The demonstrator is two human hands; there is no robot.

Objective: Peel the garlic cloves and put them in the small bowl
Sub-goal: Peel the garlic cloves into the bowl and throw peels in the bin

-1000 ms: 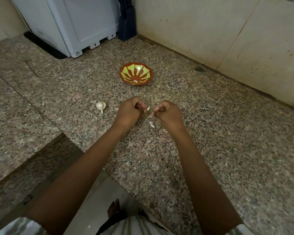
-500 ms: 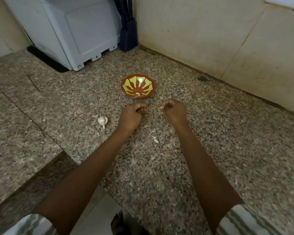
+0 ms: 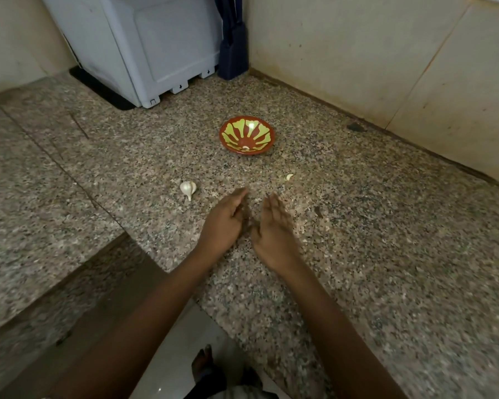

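Observation:
The small red bowl with yellow-green petal shapes sits on the granite counter, with one pale clove low inside it. A garlic piece with a stem lies left of my hands. A loose clove lies on the counter below and right of the bowl. My left hand and my right hand hover close together below the bowl, palms facing each other, fingers straight, holding nothing I can see.
A grey appliance stands at the back left, a dark blue object in the corner beside it. Tiled walls close the back and right. The counter's front edge steps inward at my left forearm.
Both hands have let go and pulled back from the bowl, fingers now straight. A clove now lies on the counter right of the bowl. The camera view has shifted.

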